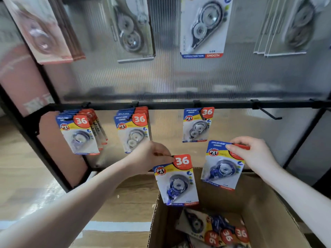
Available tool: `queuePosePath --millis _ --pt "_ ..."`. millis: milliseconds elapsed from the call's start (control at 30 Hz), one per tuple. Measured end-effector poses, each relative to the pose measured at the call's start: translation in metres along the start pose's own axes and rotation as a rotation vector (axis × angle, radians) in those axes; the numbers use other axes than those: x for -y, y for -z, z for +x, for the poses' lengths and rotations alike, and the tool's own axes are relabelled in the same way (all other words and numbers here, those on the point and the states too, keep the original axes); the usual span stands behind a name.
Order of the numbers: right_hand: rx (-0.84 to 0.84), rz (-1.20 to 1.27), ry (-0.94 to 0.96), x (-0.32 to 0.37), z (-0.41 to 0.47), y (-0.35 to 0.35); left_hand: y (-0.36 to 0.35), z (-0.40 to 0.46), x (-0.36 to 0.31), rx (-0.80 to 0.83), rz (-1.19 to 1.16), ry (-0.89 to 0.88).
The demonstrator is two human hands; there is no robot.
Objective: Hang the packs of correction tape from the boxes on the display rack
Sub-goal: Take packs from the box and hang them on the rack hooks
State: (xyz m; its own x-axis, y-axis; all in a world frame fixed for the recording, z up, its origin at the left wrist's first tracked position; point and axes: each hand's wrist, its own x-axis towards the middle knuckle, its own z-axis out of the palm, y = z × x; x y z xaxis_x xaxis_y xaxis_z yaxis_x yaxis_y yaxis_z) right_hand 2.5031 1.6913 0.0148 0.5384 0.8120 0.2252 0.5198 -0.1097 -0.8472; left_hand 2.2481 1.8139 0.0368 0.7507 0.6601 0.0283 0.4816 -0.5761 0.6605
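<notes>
1. Pinching a blue correction-tape pack (pixel 176 179) by its top edge with left hand (pixel 150 156), above the open cardboard box (pixel 259 199).
2. Gripping a second pack (pixel 223 165) with right hand (pixel 250 153), below the display rack's rail (pixel 161 105), both arms reaching forward.

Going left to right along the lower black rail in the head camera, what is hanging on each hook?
Stack of packs → second stack of packs → single pack → bare hook.
</notes>
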Motion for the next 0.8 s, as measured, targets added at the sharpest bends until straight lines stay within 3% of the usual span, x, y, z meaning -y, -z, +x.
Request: queuePosePath --millis 367,800 --pt "0.058 0.032 0.156 0.062 0.019 -0.059 0.057 -0.035 0.032 -0.16 0.057 -0.01" --pt "0.165 0.016 0.217 0.102 0.013 -0.14 0.141 -0.083 0.119 -0.5 -0.024 0.068"
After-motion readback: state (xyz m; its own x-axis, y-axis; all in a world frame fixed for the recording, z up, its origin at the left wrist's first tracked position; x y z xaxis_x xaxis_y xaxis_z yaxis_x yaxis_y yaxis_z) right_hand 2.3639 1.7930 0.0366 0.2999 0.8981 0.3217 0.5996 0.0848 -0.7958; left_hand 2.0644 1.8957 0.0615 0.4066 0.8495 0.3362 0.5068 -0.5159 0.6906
